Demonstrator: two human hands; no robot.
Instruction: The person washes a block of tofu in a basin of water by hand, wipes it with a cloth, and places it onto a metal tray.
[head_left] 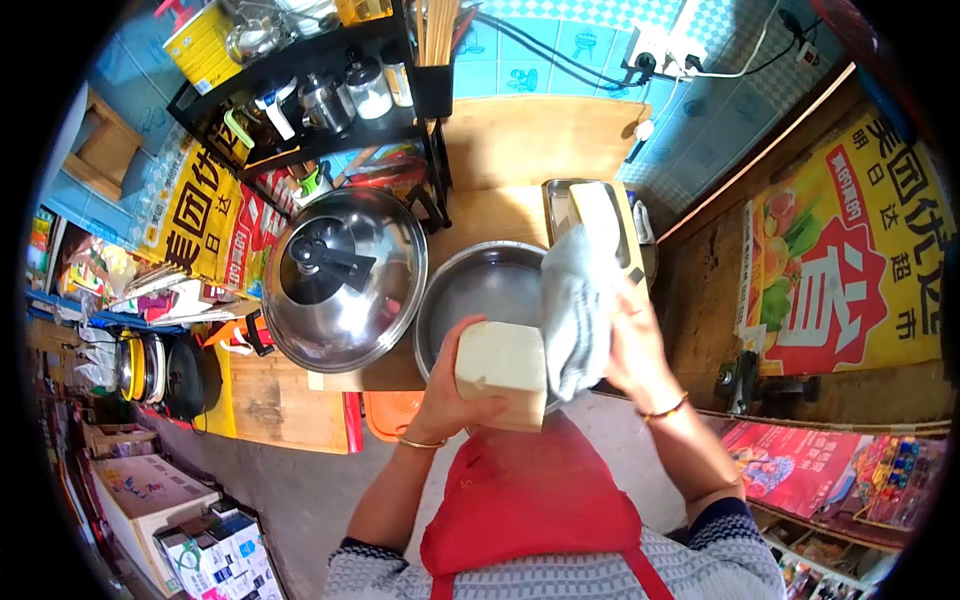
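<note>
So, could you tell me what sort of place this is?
Probably a home kitchen: a big domed lid, a metal basin and a rack of jars by tiled walls.

Right side: yellow poster reads 美团优, 明日达超市, with big 省 on its red burst. Left side: yellow sheet reads 美团优, 日达. Other print too small to read.

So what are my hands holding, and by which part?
Your left hand holds a pale block by its left side; your right hand holds a grey-and-white cloth by its right side.
</note>
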